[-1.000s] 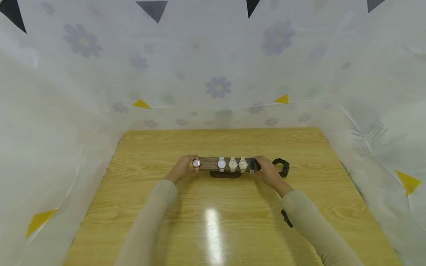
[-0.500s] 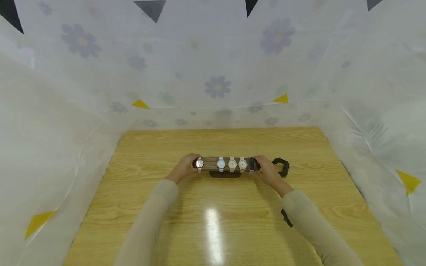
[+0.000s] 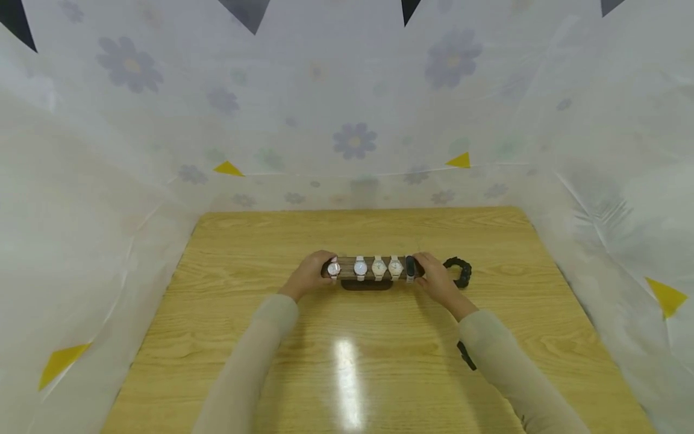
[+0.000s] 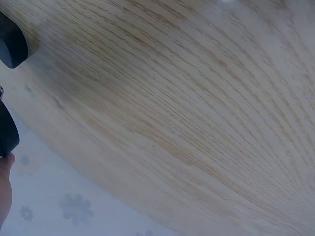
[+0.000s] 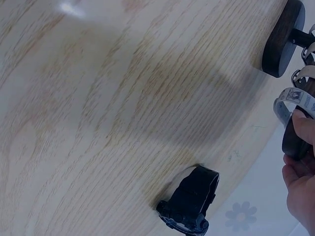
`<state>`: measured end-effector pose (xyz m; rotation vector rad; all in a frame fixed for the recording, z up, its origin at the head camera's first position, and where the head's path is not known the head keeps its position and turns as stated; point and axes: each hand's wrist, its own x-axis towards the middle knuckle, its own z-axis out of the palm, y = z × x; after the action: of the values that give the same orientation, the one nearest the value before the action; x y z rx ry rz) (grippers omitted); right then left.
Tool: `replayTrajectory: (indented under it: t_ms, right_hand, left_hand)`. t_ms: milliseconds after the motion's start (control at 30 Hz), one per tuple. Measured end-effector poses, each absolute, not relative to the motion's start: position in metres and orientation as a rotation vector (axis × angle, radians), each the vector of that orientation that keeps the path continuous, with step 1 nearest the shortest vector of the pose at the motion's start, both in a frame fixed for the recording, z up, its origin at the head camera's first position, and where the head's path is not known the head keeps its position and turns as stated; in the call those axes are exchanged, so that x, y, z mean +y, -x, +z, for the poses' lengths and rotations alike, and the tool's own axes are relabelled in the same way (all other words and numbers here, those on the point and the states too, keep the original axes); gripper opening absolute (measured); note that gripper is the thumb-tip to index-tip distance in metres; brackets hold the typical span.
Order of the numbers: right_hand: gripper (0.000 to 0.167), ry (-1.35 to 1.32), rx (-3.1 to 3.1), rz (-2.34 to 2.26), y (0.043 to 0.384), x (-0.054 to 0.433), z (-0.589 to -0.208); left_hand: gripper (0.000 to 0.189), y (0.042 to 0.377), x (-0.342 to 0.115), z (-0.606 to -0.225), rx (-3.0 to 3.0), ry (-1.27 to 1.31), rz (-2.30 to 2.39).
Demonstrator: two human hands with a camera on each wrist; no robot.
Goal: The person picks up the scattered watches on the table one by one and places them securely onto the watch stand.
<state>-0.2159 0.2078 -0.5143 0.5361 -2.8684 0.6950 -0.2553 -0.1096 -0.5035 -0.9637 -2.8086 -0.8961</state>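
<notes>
A dark wooden watch stand (image 3: 347,269) stands on the table, its bar lying crosswise above an oval base (image 5: 284,39). Near the bar's left end, my left hand (image 3: 310,275) pinches a white-faced wristwatch (image 3: 334,269) with a pale pinkish strap. Several other watches sit along the bar: a white-faced watch (image 3: 360,267), two cream ones and a fitness band (image 3: 410,267) at the right. My right hand (image 3: 437,281) grips the bar's right end, the thumb against the end cap in the right wrist view. In the left wrist view only a fingertip (image 4: 5,187) shows beside the dark bar end.
A chunky black watch (image 5: 191,200) lies on the wooden table (image 3: 244,241), right of the stand. Another black object (image 3: 466,355) is partly covered by the right sleeve. Patterned white sheets (image 3: 355,90) enclose the table at the back and sides.
My left hand has moved right along the bar with the pink-strapped wristwatch, bringing it closer to the other watches. My right hand keeps its hold on the bar's end.
</notes>
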Motion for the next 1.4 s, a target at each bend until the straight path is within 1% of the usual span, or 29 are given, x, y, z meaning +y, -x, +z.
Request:
replayTrajectory:
  t_ms: [100, 500, 800, 1033, 1133, 1233, 1333, 1400]
  right_hand:
    - [0.053, -0.542, -2.867, 0.694, 0.217, 0.208, -0.515]
    - [0.055, -0.537, -2.862, 0.706, 0.216, 0.206, -0.516]
    - [0.054, -0.530, -2.862, 0.721, 0.216, 0.206, -0.515]
    - [0.056, -0.488, -2.858, 0.788, 0.216, 0.208, -0.517]
    - [0.057, -0.454, -2.853, 0.857, 0.215, 0.209, -0.519]
    - [0.056, -0.340, -2.836, 0.972, 0.210, 0.214, -0.523]
    - [0.051, -0.222, -2.709, 1.046, 0.205, 0.224, -0.529]
    - [0.048, -0.144, -2.619, 1.105, 0.201, 0.232, -0.532]
  left_hand:
    - [0.053, 0.256, -0.106, -0.502, -2.814, 0.992, -0.868]
    - [0.057, 0.255, -0.092, -0.502, -2.893, 0.962, -0.850]
    - [0.055, 0.255, -0.090, -0.504, -2.882, 0.944, -0.932]
    - [0.054, 0.256, -0.087, -0.503, -2.935, 0.919, -0.857]
    - [0.062, 0.253, -0.089, -0.505, -2.949, 0.854, -0.798]
    - [0.071, 0.244, -0.093, -0.514, -2.895, 0.728, -0.834]
    - [0.073, 0.232, -0.096, -0.525, -2.798, 0.524, -1.052]
    - [0.070, 0.223, -0.095, -0.532, -2.686, 0.375, -1.229]
